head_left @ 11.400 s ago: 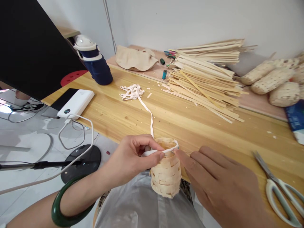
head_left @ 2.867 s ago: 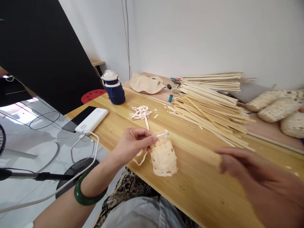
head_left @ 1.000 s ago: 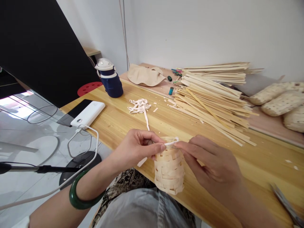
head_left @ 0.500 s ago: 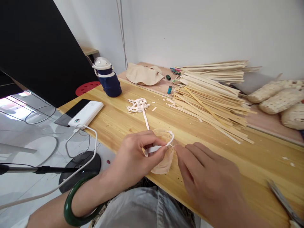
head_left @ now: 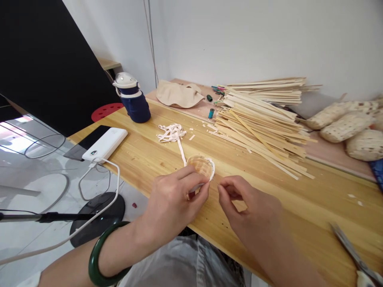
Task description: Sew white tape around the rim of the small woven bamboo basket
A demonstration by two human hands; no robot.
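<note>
A small woven basket (head_left: 198, 165) is held just over the table's near part, its open mouth visible and its lower part hidden. My left hand (head_left: 175, 197) pinches the near rim between thumb and forefinger. White tape (head_left: 212, 169) covers the rim's right side; a strip of it (head_left: 181, 153) runs back to a loose tangle (head_left: 171, 132) on the table. To the right of the basket, apart from it, is my right hand (head_left: 254, 211), thumb and forefinger pressed together. Whatever they pinch is too fine to make out.
Scissors (head_left: 353, 251) lie at the right edge. Thin bamboo strips (head_left: 263, 123) spread across the back, beside thread spools (head_left: 211, 113). A blue-sleeved bottle (head_left: 136, 105) and a white power bank (head_left: 105, 144) with its cable stand left. Woven pieces (head_left: 347, 121) sit far right.
My right hand has drawn a little away from the rim and turned, its pinch now showing. The basket has tipped, so its woven inside faces me more. My left hand keeps its pinch.
</note>
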